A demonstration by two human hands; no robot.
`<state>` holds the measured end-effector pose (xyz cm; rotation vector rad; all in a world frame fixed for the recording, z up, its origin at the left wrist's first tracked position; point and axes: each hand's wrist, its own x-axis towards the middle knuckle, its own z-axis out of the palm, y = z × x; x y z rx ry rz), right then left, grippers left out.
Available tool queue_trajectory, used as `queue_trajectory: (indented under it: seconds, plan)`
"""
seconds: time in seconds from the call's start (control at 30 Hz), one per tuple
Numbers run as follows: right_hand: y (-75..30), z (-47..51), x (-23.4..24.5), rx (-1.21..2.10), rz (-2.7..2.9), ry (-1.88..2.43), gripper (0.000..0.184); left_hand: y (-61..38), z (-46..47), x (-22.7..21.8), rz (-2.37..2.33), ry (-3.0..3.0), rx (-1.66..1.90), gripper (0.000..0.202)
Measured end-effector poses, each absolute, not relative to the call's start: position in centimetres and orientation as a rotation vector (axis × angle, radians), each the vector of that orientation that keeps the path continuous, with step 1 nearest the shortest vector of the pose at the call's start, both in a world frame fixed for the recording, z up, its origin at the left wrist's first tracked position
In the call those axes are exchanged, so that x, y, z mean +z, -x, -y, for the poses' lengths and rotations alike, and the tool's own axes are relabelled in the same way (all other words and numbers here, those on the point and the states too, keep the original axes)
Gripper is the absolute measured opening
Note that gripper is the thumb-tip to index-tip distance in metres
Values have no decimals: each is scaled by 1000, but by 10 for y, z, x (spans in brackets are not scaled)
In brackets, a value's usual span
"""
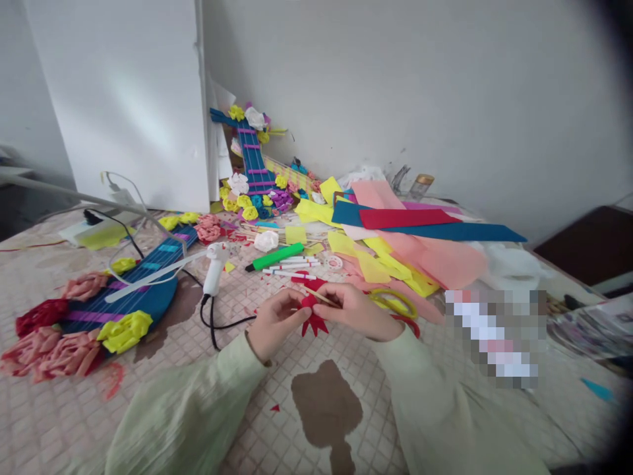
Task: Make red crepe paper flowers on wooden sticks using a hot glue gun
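Between my hands is a piece of red crepe paper (315, 324) with pointed strips cut along its lower edge. My left hand (281, 318) pinches it from the left, thumb toward the middle. My right hand (353, 311) grips a thin wooden stick (320, 297) that slants across the top of the red paper, and its thumb meets the paper too. The fingers partly cover where stick and paper touch. Just behind the hands lie more red paper and several white pens (289, 274). Scissors with yellow handles (395, 302) rest beside my right hand.
A white glue gun (213, 270) with a black cord stands to the left. Farther left lies a blue guitar-shaped piece (158, 290) with paper flowers. Crepe paper sheets (430, 254) are heaped at the right back. A green marker (277, 256) lies in the middle.
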<state>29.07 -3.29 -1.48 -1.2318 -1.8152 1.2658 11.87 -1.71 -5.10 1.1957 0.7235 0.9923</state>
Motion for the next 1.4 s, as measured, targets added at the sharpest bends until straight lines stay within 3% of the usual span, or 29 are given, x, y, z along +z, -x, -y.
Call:
queue_trajectory:
  seconds: [0.2,0.67,1.13,1.4]
  plan:
    - [-289,45,-11,1187,1784,1274,11,-114,28,-46,-707,-1240,918,27]
    - [-288,53,-14,1215,1766,1334,17,-111,34,-42,-721,-1285,878,15]
    - [-282,63,-10,442,1836,1138,21,-112,30,-43,-867,-1197,1040,15]
    - [-274,60,-20,362,1932,1099,12,-114,31,-48,-886,-1223,1103,15]
